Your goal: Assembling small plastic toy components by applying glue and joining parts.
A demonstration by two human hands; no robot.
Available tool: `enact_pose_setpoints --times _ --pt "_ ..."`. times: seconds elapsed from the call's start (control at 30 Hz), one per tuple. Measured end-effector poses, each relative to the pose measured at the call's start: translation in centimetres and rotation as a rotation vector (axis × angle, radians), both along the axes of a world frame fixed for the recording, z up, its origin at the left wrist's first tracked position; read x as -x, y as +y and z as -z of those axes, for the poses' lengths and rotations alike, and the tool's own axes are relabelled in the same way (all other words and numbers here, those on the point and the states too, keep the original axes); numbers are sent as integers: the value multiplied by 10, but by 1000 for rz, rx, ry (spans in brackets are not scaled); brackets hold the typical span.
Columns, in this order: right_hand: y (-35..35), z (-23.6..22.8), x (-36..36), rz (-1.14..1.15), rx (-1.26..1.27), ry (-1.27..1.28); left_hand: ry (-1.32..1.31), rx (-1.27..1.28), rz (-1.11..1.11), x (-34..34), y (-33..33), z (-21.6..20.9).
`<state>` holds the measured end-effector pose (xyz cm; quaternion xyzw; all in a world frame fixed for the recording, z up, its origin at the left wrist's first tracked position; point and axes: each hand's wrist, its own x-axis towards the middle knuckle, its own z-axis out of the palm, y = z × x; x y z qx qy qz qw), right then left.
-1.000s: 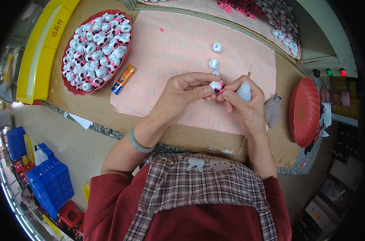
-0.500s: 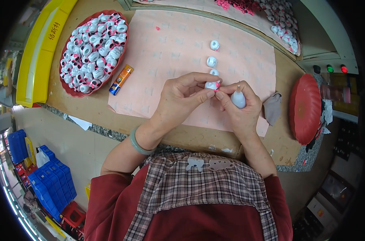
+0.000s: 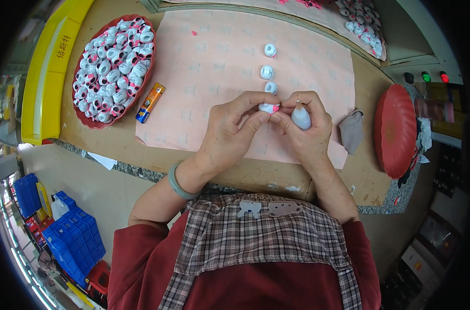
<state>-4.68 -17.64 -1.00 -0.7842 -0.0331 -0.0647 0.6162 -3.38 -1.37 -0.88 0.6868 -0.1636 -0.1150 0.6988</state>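
Observation:
Between its thumb and fingers, my left hand [image 3: 222,129] pinches a small white hollow piece [image 3: 265,107] with a bright pink part [image 3: 275,109] on its right side. My right hand [image 3: 315,137] keeps a pale squeeze bottle [image 3: 301,119] in its grip, its thin tip pointing up and away from me. The right thumb and index fingertip meet at the pink part, partly covering it. Just beyond my hands, three similar white pieces stand in a row: a near one [image 3: 270,88], a middle one [image 3: 267,72] and a far one [image 3: 270,50].
A scalloped red tray [image 3: 153,63] heaped with white-and-pink pieces stands left, beside a yellow bin [image 3: 49,77]. An orange-and-blue packet [image 3: 150,103] lies on the pink sheet's [image 3: 193,67] left edge. At right are a grey cloth [image 3: 351,132] and another red tray [image 3: 395,134]. A shelf [image 3: 328,36] holds more pieces.
Both hands have shifted slightly left in the picture, along with a small shift of the whole view. The right fingertips stay at the pink part, and the bottle remains in the right hand.

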Motion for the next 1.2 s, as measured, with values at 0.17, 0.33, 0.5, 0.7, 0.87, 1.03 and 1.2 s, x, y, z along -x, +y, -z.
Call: enact_pose_setpoints --times 0.17,0.33,0.5,0.7,0.87,1.03,1.2 --pt "1 2 -2 15 41 22 -54 13 -111 0 -3 6" --pt "1 5 -7 3 35 20 -3 -34 -74 -2 -1 6" --pt "3 7 -10 8 41 -8 16 9 -103 -3 -4 7" --pt "4 9 -11 21 14 5 22 38 -134 -5 -7 7" --pt "5 10 -13 20 17 -33 67 60 -120 -5 -7 6" --pt "3 7 -13 16 22 11 115 124 -112 -5 -8 4" --pt "2 5 -15 -9 13 31 133 136 -108 -6 -8 5"
